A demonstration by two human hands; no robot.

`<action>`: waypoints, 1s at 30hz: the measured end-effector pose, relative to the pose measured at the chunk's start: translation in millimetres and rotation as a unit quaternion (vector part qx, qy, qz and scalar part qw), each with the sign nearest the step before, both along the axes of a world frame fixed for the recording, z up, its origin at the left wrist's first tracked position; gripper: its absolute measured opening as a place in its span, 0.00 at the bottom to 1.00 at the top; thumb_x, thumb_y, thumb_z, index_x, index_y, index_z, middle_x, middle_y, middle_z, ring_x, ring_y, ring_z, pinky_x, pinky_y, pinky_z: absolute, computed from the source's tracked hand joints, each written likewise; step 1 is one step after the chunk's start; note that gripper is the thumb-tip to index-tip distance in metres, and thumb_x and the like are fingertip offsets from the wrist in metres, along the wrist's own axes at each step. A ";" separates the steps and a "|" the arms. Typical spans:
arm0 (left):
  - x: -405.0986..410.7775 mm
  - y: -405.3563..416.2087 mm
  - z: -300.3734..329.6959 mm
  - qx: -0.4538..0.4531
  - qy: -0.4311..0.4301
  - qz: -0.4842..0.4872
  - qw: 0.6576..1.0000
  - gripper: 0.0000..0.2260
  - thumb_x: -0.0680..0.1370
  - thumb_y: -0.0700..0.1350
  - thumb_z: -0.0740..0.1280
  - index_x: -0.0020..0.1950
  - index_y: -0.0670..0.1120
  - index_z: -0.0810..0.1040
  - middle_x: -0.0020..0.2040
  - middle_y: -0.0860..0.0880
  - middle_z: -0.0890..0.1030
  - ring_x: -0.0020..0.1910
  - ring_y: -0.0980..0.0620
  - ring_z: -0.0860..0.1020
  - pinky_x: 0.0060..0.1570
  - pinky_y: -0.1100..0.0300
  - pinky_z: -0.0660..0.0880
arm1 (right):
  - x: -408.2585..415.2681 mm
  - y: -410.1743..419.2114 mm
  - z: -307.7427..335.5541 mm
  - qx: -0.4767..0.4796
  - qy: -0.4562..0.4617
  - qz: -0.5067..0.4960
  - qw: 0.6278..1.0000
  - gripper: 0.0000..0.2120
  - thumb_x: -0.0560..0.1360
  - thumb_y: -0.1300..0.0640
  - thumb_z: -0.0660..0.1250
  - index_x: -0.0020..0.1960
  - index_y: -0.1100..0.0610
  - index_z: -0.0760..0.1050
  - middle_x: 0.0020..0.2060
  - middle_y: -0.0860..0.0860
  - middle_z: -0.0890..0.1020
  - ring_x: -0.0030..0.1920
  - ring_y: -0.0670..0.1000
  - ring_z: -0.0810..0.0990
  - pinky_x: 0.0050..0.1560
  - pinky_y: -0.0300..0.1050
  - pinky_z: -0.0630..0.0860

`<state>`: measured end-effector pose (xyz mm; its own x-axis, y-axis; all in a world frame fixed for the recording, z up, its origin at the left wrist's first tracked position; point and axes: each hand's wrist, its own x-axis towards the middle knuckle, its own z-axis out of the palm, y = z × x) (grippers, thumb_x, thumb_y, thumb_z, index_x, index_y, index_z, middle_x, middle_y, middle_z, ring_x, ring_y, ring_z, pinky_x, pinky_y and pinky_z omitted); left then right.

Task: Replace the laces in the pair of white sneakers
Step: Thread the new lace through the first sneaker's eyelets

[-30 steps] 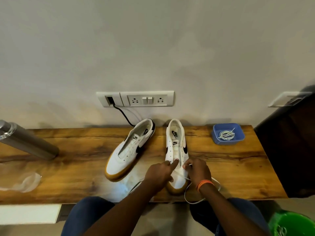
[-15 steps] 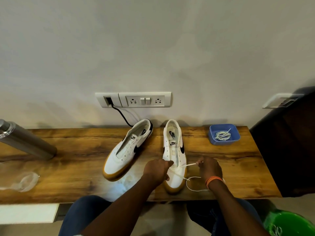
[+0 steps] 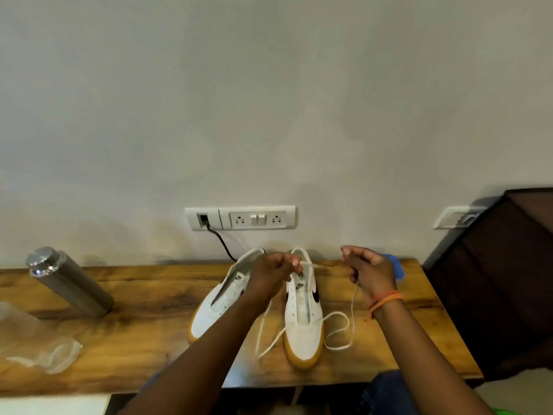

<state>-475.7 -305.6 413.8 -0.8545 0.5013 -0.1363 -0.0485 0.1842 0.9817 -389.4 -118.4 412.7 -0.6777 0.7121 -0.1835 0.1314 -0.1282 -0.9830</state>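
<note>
Two white sneakers with tan soles stand on the wooden desk point(image 3: 134, 330). The left sneaker point(image 3: 218, 307) lies angled, without a lace. A white lace point(image 3: 338, 327) runs through the lowest eyelets of the right sneaker point(image 3: 303, 319), toe towards me. My left hand point(image 3: 270, 272) is raised over the shoes and pinches one end of the lace. My right hand point(image 3: 369, 272), with an orange band on its wrist, holds the other end up at the right, and the lace hangs from it in a loop onto the desk.
A steel bottle point(image 3: 67, 281) stands at the left, with clear plastic wrapping point(image 3: 51, 354) near the front edge. A blue tray point(image 3: 396, 269) is mostly hidden behind my right hand. A socket panel point(image 3: 241, 217) with a black cable is on the wall. Dark furniture point(image 3: 502, 280) borders the right.
Both hands have risen from the toe of the right sneaker towards its heel, drawing the two lace ends up and apart. The view has tilted, and the blue tray is now mostly covered.
</note>
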 end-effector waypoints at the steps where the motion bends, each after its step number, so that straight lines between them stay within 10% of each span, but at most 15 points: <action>1: 0.7 -0.2 25.0 0.035 -0.003 0.010 0.999 0.05 0.79 0.39 0.68 0.52 0.40 0.83 0.40 0.49 0.85 0.32 0.62 0.79 0.33 0.69 0.73 | -2.7 -5.1 26.7 -0.012 0.034 0.003 0.999 0.03 0.75 0.62 0.71 0.48 0.59 0.83 0.37 0.54 0.83 0.30 0.48 0.71 0.28 0.38 0.70; 10: 27.3 1.8 195.2 0.260 -0.004 0.010 0.965 0.09 0.76 0.42 0.71 0.56 0.46 0.82 0.51 0.42 0.85 0.41 0.51 0.80 0.46 0.57 0.77 | -6.1 -68.5 201.5 -0.009 0.230 0.023 0.973 0.08 0.79 0.55 0.67 0.56 0.53 0.82 0.46 0.49 0.86 0.42 0.48 0.81 0.43 0.44 0.74; 30: 62.6 2.3 281.6 0.309 0.140 0.054 0.939 0.06 0.80 0.42 0.66 0.52 0.44 0.83 0.46 0.43 0.85 0.47 0.46 0.84 0.49 0.56 0.81 | 6.7 -116.7 314.7 -0.045 0.348 0.048 0.935 0.06 0.80 0.56 0.64 0.47 0.56 0.79 0.46 0.52 0.84 0.50 0.52 0.82 0.49 0.51 0.79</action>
